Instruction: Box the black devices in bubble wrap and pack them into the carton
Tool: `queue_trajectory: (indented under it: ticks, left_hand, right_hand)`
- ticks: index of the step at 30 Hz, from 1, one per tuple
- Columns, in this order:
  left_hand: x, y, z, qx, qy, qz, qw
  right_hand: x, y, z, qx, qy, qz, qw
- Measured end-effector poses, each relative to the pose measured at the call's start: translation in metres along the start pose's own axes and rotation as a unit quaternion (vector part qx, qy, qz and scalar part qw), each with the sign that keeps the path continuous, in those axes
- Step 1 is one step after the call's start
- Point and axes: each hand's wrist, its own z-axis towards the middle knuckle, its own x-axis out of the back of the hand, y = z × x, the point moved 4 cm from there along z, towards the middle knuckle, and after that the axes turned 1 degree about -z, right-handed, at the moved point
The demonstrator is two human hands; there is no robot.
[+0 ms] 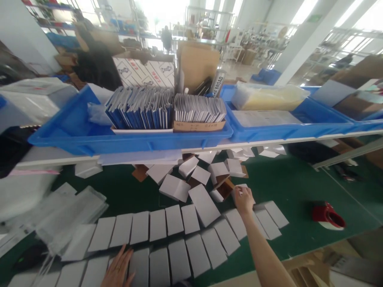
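Observation:
Rows of small white boxes (167,235) lie side by side on the green tabletop (299,187) in front of me. Behind them sits a loose heap of the same white boxes (194,175), some showing brown insides. My right hand (243,200) reaches out to the heap's right edge, its fingers closed on a small white box (239,186). My left hand (118,269) rests flat, fingers spread, on the nearest row of boxes at the bottom edge.
A red tape dispenser (327,216) lies at the right. A raised shelf carries blue trays (98,139) with upright blue-and-white packets (140,111) and a cardboard box of white packets (199,113). Clear plastic bags (68,215) lie at the left. A person stands far back.

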Motion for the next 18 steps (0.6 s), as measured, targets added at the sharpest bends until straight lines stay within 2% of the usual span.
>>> queue_trajectory:
  ticks: [2, 5, 8, 11, 14, 15, 18]
  left_hand:
    - [-0.002, 0.002, -0.001, 0.017, -0.005, -0.002, 1.0]
    - [0.001, 0.008, 0.0, 0.042, -0.038, -0.016, 0.998]
    - [0.014, 0.017, 0.007, 0.09, -0.122, -0.052, 0.987]
    - [0.033, 0.025, 0.019, 0.152, -0.21, -0.121, 0.958]
    - [0.051, 0.03, 0.029, 0.187, -0.252, -0.196, 0.929]
    - [0.056, 0.031, 0.031, 0.195, -0.249, -0.222, 0.922]
    - [0.069, 0.029, 0.029, 0.224, -0.192, -0.285, 0.912]
  right_hand:
    - [-0.01, -0.024, -0.029, 0.065, -0.032, 0.029, 0.997]
    - [-0.041, -0.059, -0.069, 0.139, -0.096, 0.049, 0.984]
    - [-0.072, -0.081, -0.082, 0.128, -0.137, 0.028, 0.982]
    - [-0.087, -0.094, -0.072, 0.089, -0.175, 0.009, 0.98]
    - [-0.077, -0.102, -0.055, 0.086, -0.197, -0.008, 0.977]
    - [-0.069, -0.102, -0.051, 0.081, -0.198, -0.018, 0.977]
    - [-0.04, -0.103, -0.049, 0.114, -0.219, -0.023, 0.969]
